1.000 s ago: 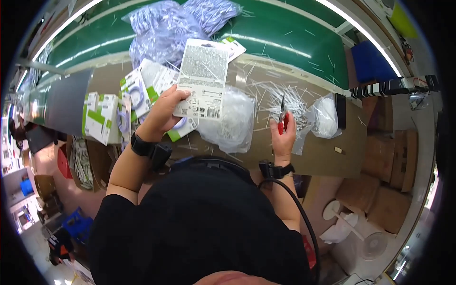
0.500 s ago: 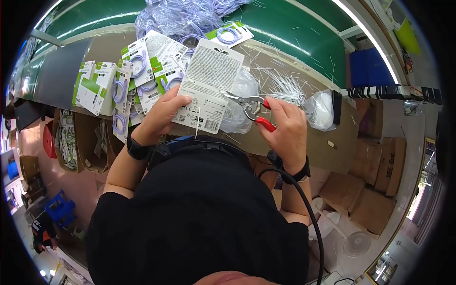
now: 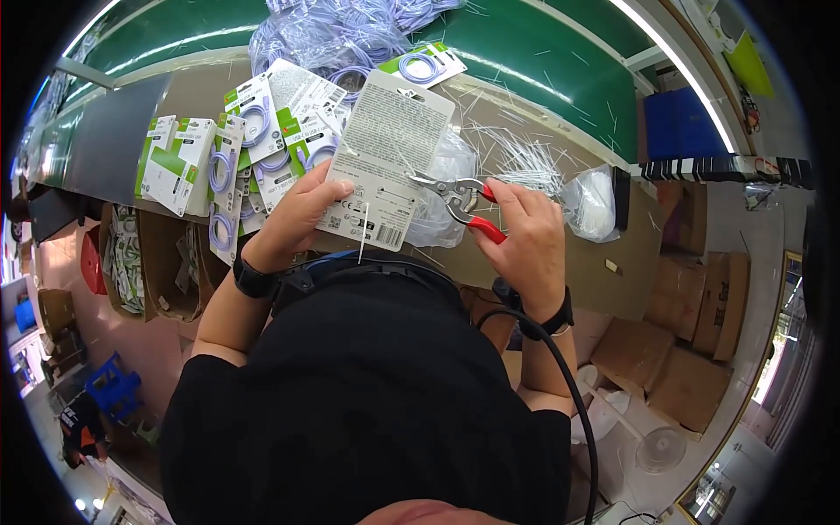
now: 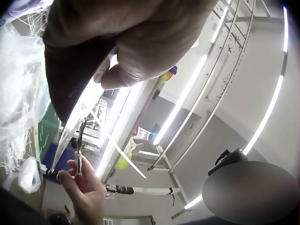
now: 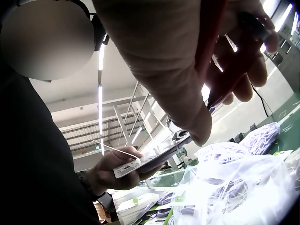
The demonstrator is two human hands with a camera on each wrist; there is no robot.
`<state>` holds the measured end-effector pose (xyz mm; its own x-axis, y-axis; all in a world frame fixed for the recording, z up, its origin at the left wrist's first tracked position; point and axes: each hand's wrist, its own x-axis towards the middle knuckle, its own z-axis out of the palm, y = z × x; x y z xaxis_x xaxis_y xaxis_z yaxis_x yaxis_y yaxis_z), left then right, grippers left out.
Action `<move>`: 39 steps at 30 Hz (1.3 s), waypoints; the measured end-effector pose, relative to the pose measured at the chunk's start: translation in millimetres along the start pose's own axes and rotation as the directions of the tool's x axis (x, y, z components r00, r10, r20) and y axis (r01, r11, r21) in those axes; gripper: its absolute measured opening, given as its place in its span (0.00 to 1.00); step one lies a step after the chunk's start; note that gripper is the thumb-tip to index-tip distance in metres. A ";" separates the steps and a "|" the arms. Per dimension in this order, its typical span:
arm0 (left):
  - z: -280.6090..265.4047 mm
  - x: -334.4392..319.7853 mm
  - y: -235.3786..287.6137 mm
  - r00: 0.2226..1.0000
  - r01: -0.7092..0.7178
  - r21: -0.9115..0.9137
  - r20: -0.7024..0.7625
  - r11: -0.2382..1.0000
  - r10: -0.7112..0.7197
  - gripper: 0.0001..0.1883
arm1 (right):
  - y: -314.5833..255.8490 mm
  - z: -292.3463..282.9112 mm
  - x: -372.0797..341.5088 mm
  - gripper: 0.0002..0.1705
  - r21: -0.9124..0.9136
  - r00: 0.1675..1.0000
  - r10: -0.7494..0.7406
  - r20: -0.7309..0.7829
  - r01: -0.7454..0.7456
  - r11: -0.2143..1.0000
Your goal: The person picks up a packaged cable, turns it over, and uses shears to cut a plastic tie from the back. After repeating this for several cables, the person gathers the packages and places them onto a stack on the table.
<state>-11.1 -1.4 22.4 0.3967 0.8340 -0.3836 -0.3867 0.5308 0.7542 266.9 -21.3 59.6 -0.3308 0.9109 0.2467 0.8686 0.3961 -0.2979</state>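
My left hand (image 3: 302, 206) grips the lower left edge of a retail card pack (image 3: 394, 131), thumb on its printed back, which faces up. A thin white cable tie (image 3: 364, 232) sticks out below the card's lower part; in the left wrist view its tail (image 4: 124, 152) juts away from the card. My right hand (image 3: 529, 236) grips red-handled cutting pliers (image 3: 459, 194), handles spread, with the tips over the card's right edge. Red handles (image 5: 234, 70) show inside the right hand in the right wrist view.
Packs with lilac cables (image 3: 254, 122) cover the left of the bench. Boxes (image 3: 179, 166) stand at its left end. Behind lies a bagged heap of lilac cables (image 3: 324, 35). Loose white ties (image 3: 525, 162) and a bag of ties (image 3: 593, 206) lie to the right.
My right hand has brought the pliers left from the heap of ties to the card, their handles now spread. A white tie now sticks out of the card's lower part. Little differs since half a second ago.
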 end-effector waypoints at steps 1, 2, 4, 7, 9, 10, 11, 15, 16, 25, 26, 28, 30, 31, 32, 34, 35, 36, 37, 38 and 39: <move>-0.8 0.5 -0.3 1.000 0.000 0.006 0.004 1.000 0.000 0.20 | -0.2 -0.3 0.1 0.30 -0.006 1.000 -0.002 0.003 0.002 1.000; -1.2 0.8 -0.6 1.000 0.000 0.013 0.007 1.000 0.000 0.20 | -0.3 -0.4 0.0 0.29 -0.012 1.000 -0.004 0.006 0.004 1.000; -0.9 1.1 -1.4 1.000 0.000 0.016 0.004 1.000 0.000 0.20 | -0.1 0.9 -1.9 0.29 0.046 0.996 0.064 0.068 -0.068 0.997; -0.5 2.5 -2.2 1.000 -0.003 0.022 -0.006 1.000 0.003 0.20 | -0.4 3.6 -4.9 0.29 0.149 0.963 0.182 0.199 -0.213 0.966; -1.8 5.0 -3.0 1.000 0.024 0.029 0.014 0.999 -0.024 0.24 | -1.5 6.1 -4.6 0.29 0.275 0.978 0.210 0.015 -0.206 0.939; -2.0 4.7 -3.0 0.999 0.036 0.032 0.019 0.999 -0.037 0.25 | -2.4 7.9 -3.3 0.29 0.339 0.971 0.228 -0.075 -0.191 0.921; 0.1 3.5 -2.1 0.999 0.034 0.034 0.010 0.999 -0.034 0.25 | -4.9 7.8 -0.7 0.29 0.346 0.972 0.223 -0.073 -0.185 0.920; 11.9 2.0 2.4 0.995 0.067 0.115 0.061 0.991 -0.075 0.22 | -17.2 3.6 8.3 0.31 0.117 0.990 -0.006 -0.139 0.022 0.993; 12.3 1.7 1.9 0.994 0.065 0.147 0.081 0.987 -0.078 0.22 | -18.8 6.9 9.0 0.31 0.106 0.992 -0.009 -0.127 0.023 0.994; 13.5 -4.0 2.9 0.990 0.042 0.332 0.116 0.942 -0.085 0.25 | -25.8 13.2 10.3 0.31 0.075 0.998 -0.028 -0.065 0.032 0.997; 14.2 -4.8 3.1 0.990 0.045 0.353 0.108 0.934 -0.089 0.25 | -26.4 13.0 10.0 0.31 0.073 0.998 -0.022 -0.055 0.026 0.997; 16.5 -6.1 3.5 0.991 0.035 0.348 0.110 0.937 -0.078 0.25 | -26.7 15.6 7.9 0.31 0.128 0.999 0.031 0.012 -0.032 0.991; 19.0 -6.8 3.6 0.992 0.016 0.340 0.113 0.940 -0.057 0.24 | -26.4 19.3 5.0 0.31 0.225 0.980 0.126 0.153 -0.159 0.961; 20.0 -6.3 3.6 0.992 0.014 0.341 0.113 0.940 -0.056 0.24 | -26.4 20.5 3.8 0.31 0.226 0.981 0.124 0.152 -0.157 0.961; 20.9 -5.3 3.7 0.992 0.027 0.281 0.107 0.959 -0.059 0.24 | -26.1 21.4 2.7 0.31 0.310 0.981 0.165 0.107 -0.190 0.932; 20.3 -3.7 3.7 0.994 0.048 0.153 0.093 0.987 -0.063 0.23 | -25.2 22.0 1.8 0.31 0.474 0.968 0.247 0.034 -0.233 0.849; 17.2 -1.9 3.4 0.995 0.047 0.148 0.085 0.988 -0.060 0.23 | -23.9 18.9 1.8 0.31 0.476 0.970 0.240 0.039 -0.229 0.849; 12.4 2.1 2.9 0.996 0.071 0.084 0.040 0.994 -0.075 0.23 | -21.6 12.6 1.6 0.31 0.378 0.986 0.164 -0.009 -0.149 0.914; 7.3 6.8 2.1 0.996 0.094 0.021 -0.002 0.995 -0.094 0.22 | -19.4 6.5 1.1 0.31 0.273 0.995 0.084 -0.049 -0.068 0.960; 3.6 9.9 0.6 0.992 0.115 -0.043 -0.041 0.992 -0.117 0.22 | -18.6 3.7 -0.3 0.31 0.161 0.997 0.002 -0.082 0.012 0.987; 0.8 11.7 -1.1 0.992 0.118 -0.045 -0.043 0.992 -0.120 0.22 | -19.5 4.0 -2.2 0.31 0.162 0.997 0.002 -0.078 0.010 0.987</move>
<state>-5.3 7.6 17.5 0.4043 0.7700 -0.4937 -0.3746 0.6318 0.6786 249.2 -30.5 61.2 -0.2988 0.9000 0.3173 0.7938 0.4189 -0.4408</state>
